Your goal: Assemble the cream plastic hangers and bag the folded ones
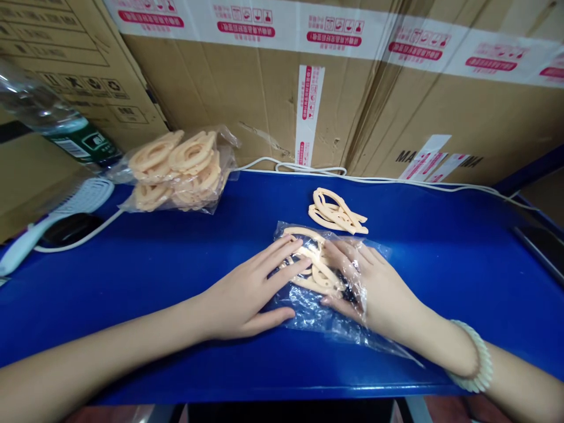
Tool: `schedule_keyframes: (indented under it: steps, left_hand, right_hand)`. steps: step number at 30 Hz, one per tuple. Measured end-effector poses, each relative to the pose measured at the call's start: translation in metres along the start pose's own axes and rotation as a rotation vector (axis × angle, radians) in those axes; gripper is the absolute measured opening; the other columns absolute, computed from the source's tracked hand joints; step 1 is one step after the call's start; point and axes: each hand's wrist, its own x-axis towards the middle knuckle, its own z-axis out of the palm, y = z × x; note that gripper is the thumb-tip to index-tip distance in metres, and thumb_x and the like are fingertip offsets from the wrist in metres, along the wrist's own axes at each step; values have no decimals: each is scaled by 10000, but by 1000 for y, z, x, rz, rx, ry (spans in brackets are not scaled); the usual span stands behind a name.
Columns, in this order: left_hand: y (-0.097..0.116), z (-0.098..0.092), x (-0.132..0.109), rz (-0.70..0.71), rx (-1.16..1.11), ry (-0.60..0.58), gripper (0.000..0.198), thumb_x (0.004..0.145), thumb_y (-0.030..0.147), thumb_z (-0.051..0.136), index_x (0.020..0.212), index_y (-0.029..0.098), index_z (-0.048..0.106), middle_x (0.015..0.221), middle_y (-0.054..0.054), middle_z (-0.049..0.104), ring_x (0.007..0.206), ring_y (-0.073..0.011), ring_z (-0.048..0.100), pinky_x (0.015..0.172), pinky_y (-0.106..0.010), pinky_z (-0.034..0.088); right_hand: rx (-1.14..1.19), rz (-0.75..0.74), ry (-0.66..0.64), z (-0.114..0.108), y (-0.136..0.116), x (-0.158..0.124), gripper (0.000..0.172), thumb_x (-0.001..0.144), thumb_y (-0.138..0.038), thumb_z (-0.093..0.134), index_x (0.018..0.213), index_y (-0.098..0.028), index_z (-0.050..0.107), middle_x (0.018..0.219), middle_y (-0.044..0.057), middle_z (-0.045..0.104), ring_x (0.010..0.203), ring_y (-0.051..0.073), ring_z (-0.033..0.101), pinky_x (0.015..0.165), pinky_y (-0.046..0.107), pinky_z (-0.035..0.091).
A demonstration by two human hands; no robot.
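A clear plastic bag (308, 314) lies on the blue table with beige looped plastic pieces, which look like folding hangers (324, 276), inside it. My left hand (251, 288) rests on the bag's left part, palm down with fingers stretched over the pieces. From the right, my right hand (370, 282) reaches into the bag, the film lying over its fingers. Its thumb and fingers are around the right end of the pieces. Just behind the bag are more loose beige hangers (337, 211), overlapping on the table.
At the back left stands a filled bag of beige hangers (176, 170). Near it are a bottle (74, 129), a pale hairbrush (83, 197) and a black mouse-like object (70, 229). A white cable (308, 170) runs before cardboard boxes (247, 88). A dark flat device (541, 249) sits right.
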Motion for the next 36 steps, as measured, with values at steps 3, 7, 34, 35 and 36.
schedule_keyframes:
  steps: [3, 7, 34, 35, 36]
  left_hand:
    - [1, -2, 1, 26, -24, 43, 745, 981, 371, 595, 1605, 196, 226, 1655, -206, 283, 1558, -397, 217, 1215, -618, 349]
    - [1, -3, 2, 57, -21, 108, 736, 979, 317, 593, 1602, 183, 225, 1611, -219, 358, 1541, -388, 269, 1212, -613, 361]
    - [-8, -17, 0, 22, 4, 406, 633, 949, 197, 609, 1530, 203, 358, 1523, -184, 475, 1472, -336, 405, 1209, -591, 388]
    - [-9, -17, 0, 1, -10, 418, 623, 950, 203, 607, 1525, 209, 366, 1526, -176, 476, 1471, -333, 406, 1213, -588, 382]
    - [-10, -17, -1, -21, -28, 428, 611, 952, 210, 605, 1518, 214, 376, 1529, -167, 477, 1470, -328, 409, 1218, -581, 376]
  right_hand:
    - [83, 22, 8, -2, -1, 0, 593, 1000, -417, 576, 1515, -163, 428, 1208, 190, 647, 1081, 333, 634, 880, 570, 587]
    - [173, 22, -1, -3, -1, -1, 552, 1033, -369, 522, 1553, -222, 405, 1179, 155, 596, 1001, 275, 650, 851, 488, 609]
    - [1008, 585, 319, -46, 17, -5, 217, 820, -414, 827, 1007, -304, 828, 1069, 63, 805, 887, 251, 783, 725, 318, 665]
    - [1019, 588, 334, -48, 18, -6, 219, 814, -409, 834, 1005, -302, 829, 1040, 64, 810, 835, 237, 783, 708, 309, 662]
    - [1028, 590, 351, -49, 18, -6, 220, 809, -403, 840, 1003, -300, 830, 1009, 65, 814, 785, 222, 778, 702, 304, 659]
